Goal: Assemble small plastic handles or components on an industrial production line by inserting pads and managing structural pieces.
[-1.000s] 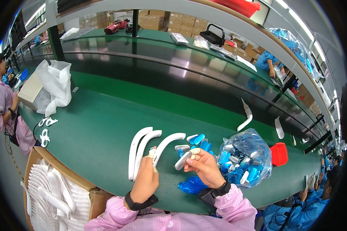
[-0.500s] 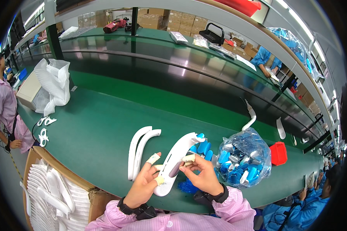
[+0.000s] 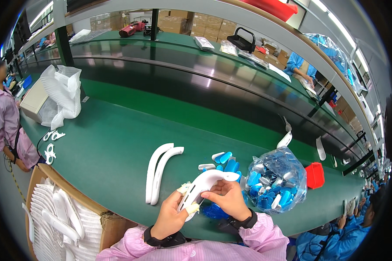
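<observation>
A white, curved plastic shell (image 3: pixel 200 185) with slots in its side is held above the bench, tilted up to the right. My left hand (image 3: pixel 172 213) is closed on its lower end, with pale finger covers on the fingertips. At the inner side of the shell, my right hand (image 3: pixel 229 201) grips it, thumb against the near edge and other fingers partly hidden behind. Just beyond the shell lie several blue and silver oval pieces (image 3: pixel 231 165). To the left, two slim white curved strips (image 3: pixel 157 174) rest side by side. Some blue film (image 3: pixel 214 212) lies under my right hand.
A clear bag (image 3: pixel 276 180) of blue and silver pieces stands right, beside a red bin (image 3: pixel 314 175). At lower left, a cardboard box (image 3: pixel 103 226) holds white shells. Beyond the green bench (image 3: pixel 113 130) runs a dark conveyor belt (image 3: pixel 174 78) with white parts on it. Co-workers are on both sides.
The shell has turned over in my hands, hiding the dark strip seen inside it. My right fingers have moved behind it. On the belt, white parts have shifted.
</observation>
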A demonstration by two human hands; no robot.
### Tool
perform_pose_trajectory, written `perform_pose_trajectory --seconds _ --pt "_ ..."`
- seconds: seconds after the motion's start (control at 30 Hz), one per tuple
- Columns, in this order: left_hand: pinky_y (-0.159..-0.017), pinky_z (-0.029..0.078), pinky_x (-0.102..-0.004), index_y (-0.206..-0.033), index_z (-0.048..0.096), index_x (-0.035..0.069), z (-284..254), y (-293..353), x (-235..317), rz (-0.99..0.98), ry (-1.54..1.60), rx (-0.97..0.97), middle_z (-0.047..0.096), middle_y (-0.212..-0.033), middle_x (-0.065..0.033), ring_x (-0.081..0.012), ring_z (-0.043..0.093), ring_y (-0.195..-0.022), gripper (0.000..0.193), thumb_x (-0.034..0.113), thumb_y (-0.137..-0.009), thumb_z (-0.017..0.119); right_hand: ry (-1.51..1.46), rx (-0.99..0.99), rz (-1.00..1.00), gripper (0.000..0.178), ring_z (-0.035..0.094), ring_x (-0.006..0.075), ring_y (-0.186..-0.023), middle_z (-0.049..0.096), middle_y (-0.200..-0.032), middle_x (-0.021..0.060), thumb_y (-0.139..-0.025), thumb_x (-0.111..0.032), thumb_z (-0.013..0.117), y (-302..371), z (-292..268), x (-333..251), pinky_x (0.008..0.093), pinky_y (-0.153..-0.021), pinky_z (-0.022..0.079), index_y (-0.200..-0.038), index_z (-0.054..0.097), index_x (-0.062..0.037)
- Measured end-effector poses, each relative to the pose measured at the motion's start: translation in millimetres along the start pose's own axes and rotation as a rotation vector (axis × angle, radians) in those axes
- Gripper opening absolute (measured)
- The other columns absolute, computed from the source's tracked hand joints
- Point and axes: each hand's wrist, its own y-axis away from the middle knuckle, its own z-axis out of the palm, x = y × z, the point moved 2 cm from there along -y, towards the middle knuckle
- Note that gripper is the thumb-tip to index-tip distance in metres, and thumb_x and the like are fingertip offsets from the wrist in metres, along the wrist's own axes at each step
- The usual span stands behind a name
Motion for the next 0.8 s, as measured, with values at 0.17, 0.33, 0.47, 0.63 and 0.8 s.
perform_pose_trajectory --seconds 0.17,0.33,0.47,0.63,0.8 --pt "-0.09 0.043 -0.0267 -0.131 0.039 -0.005 -1.2 0.4 -4.1 0.037 -0.072 -0.008 0.053 -0.121 -0.0096 -0.0138 0.053 -0.108 0.051 -0.001 -0.084 0.06 -0.099 0.024 -0.014 0.037 0.064 0.0115 -0.085 0.064 -0.1 0.0091 -0.079 -0.001 0.071 1.9 3.6 -6.4 0.0229 -0.074 0.052 -0.112 0.055 0.0038" --pt "-0.098 0.038 -0.0299 -0.135 0.031 -0.001 2.0 -8.2 -3.0 0.058 0.256 0.023 0.045 -0.13 -0.0098 -0.017 0.046 -0.119 0.055 -0.004 -0.085 0.054 0.052 -0.11 0.056 0.039 0.061 0.0081 -0.078 0.064 -0.099 0.0095 -0.085 -0.007 0.066 2.0 10.7 -0.8 0.0192 -0.065 0.048 -0.118 0.047 0.0007" --pt "-0.101 0.034 -0.0325 -0.134 0.036 -0.001 -8.8 -14.6 10.1 0.083 0.091 0.121 0.046 -0.128 -0.0122 -0.0214 0.045 -0.117 0.051 0.001 -0.085 0.051 -0.151 -0.353 0.317 0.041 0.063 0.0109 -0.067 0.063 -0.09 0.008 -0.09 -0.012 0.06 4.1 17.6 6.9 0.0211 -0.056 0.049 -0.123 0.038 -0.0038" --pt "-0.102 0.027 -0.0452 -0.127 0.046 -0.002 -39.9 -7.5 39.3 0.283 -1.269 0.464 0.04 -0.129 -0.0245 -0.0398 0.034 -0.12 0.051 0.014 -0.081 0.061 -0.076 -0.116 0.332 0.033 0.059 0.01 -0.052 0.064 -0.079 0.0063 -0.093 -0.015 0.052 -26.1 -24.3 -1.9 0.021 -0.047 0.049 -0.122 0.046 -0.0007" --pt "-0.095 0.036 -0.0426 -0.134 0.036 -0.003 -72.9 -9.6 19.1 0.093 -0.981 0.208 0.045 -0.121 -0.0244 -0.0407 0.043 -0.111 0.059 0.012 -0.082 0.06 -0.098 0.277 0.11 0.042 0.062 0.0144 -0.063 0.063 -0.094 0.01 -0.094 -0.018 0.051 -75.8 -80.6 16.3 0.0223 -0.052 0.05 -0.13 0.04 0.0013"
